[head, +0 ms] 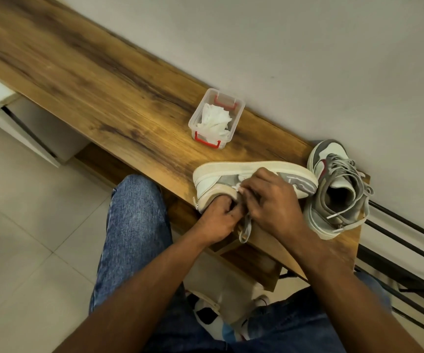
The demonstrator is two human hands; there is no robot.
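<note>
My right hand (272, 200) has its fingers curled down, pinching a small white wipe (237, 187) against the grey side panel of the sneaker (221, 171). Only a scrap of the wipe shows past the fingertips. My left hand (218, 220), at seven o'clock from the right, grips the sneaker at its collar end, fingers hooked round the edge, and braces it. The sneaker lies on its side along the near edge of the wooden bench (91, 85), sole facing the wall, toe toward three o'clock. One grey lace (246, 229) hangs loose between my hands and over the bench edge.

I judge the work to be mid-way on this shoe. The wipe is at the middle of the side panel. The sole rim looks cream and dull along its length, so it probably needs a pass, and I cannot see the far side at all.

At three o'clock, just beside the toe, the second sneaker (338, 189) stands upright with its laces slack. I cannot tell whether it has been cleaned. At twelve o'clock, well apart from my hands, an open clear tub (193, 121) with red clips holds crumpled white tissues (214, 119), so there are spares for what remains.
</note>
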